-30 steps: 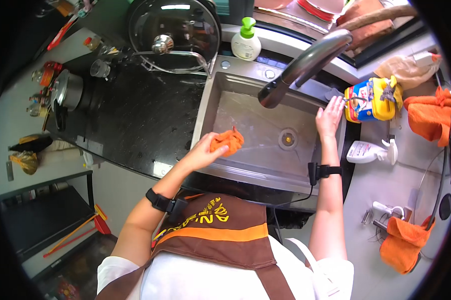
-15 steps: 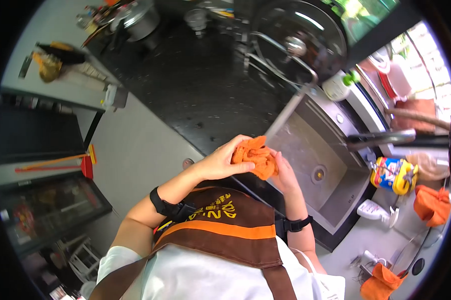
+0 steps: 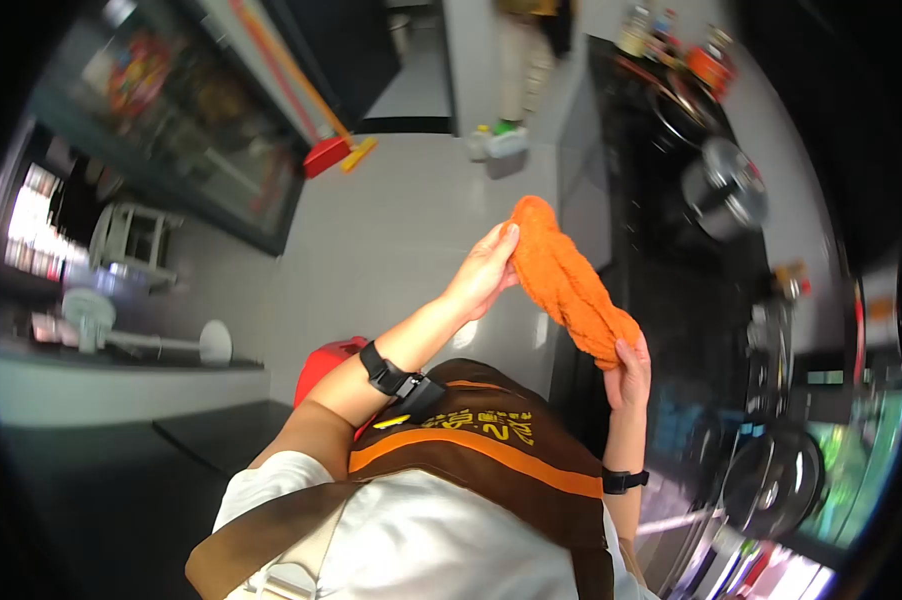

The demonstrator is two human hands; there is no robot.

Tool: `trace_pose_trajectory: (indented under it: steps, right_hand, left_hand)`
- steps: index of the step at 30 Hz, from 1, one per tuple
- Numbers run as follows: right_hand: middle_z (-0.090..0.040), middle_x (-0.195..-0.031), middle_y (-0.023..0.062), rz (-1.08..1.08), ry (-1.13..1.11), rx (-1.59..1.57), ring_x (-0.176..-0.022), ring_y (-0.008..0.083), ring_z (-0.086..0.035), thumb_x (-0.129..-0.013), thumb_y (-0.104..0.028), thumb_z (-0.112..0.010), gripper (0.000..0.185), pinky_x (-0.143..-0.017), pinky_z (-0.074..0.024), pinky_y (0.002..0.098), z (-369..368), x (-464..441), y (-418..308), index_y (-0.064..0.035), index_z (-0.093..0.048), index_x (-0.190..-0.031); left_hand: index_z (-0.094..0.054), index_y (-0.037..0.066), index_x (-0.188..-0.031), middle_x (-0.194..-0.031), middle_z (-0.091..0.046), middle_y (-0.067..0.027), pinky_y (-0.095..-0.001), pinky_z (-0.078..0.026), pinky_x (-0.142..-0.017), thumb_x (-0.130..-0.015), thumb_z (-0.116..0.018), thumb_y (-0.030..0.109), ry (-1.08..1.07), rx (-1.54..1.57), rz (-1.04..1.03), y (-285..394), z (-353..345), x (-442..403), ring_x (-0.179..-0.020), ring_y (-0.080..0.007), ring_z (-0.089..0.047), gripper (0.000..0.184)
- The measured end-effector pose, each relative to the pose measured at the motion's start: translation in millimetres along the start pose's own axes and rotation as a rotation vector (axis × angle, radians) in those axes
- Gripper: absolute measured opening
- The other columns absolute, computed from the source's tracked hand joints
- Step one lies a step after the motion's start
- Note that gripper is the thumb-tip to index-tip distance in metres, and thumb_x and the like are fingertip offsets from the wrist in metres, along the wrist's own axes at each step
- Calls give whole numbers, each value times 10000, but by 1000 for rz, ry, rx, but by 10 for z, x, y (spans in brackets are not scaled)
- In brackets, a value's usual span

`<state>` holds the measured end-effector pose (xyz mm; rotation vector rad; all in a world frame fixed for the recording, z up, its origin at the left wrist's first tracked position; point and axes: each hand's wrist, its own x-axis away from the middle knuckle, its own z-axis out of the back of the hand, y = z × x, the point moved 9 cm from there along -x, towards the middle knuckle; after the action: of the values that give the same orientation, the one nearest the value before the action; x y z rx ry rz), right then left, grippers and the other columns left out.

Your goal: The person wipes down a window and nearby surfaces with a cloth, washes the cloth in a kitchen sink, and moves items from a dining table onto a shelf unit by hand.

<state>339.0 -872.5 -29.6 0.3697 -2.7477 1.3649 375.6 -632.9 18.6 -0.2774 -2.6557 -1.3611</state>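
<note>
An orange cloth (image 3: 569, 285) is stretched between my two hands, in front of the brown apron (image 3: 471, 432). My left hand (image 3: 486, 272) grips its upper end, thumb on top and fingers curled beneath. At the lower right end, my right hand (image 3: 629, 370) pinches the cloth near its edge. The cloth hangs loosely folded lengthwise, with its fuzzy surface showing. Parts of the fingers on both hands are hidden by the cloth.
A dark counter (image 3: 661, 290) runs along the right, carrying a silver pot (image 3: 726, 190) and a pan (image 3: 686, 108). A red dustpan (image 3: 327, 156) and a yellow broom (image 3: 359, 154) stand by the glass cabinet at upper left. A grey-white container (image 3: 507, 152) sits on the floor ahead.
My body has turned left, away from the sink, so the floor and doorway now lie ahead. The orange cloth, bunched up before, is now spread out lengthwise between both hands.
</note>
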Motion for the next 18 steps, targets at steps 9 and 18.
trace_pose_trajectory:
  steps: [9, 18]
  right_hand:
    - [-556, -1203, 113, -324, -337, 673, -1111, 176, -513, -809, 2, -616, 463, -945, -413, 287, -1179, -1880, 1110, -2, -480, -1252]
    - [-450, -1364, 71, -184, -1645, 884, -1159, 177, -476, -739, -128, -747, 605, -916, -421, 312, -4403, -2132, 2988, -79, -498, -1287]
  left_hand:
    - [-423, 40, -1318, -1245, -520, -56, -302, -429, -953, -990, -407, 346, 394, -104, -314, 1113, 1921, 50, -1142, -138, -500, 449]
    - [-566, 40, -1152, -942, -653, -90, -317, -471, -765, -990, -419, 299, 729, -672, -309, 1817, 2994, 709, -838, -171, -599, 340]
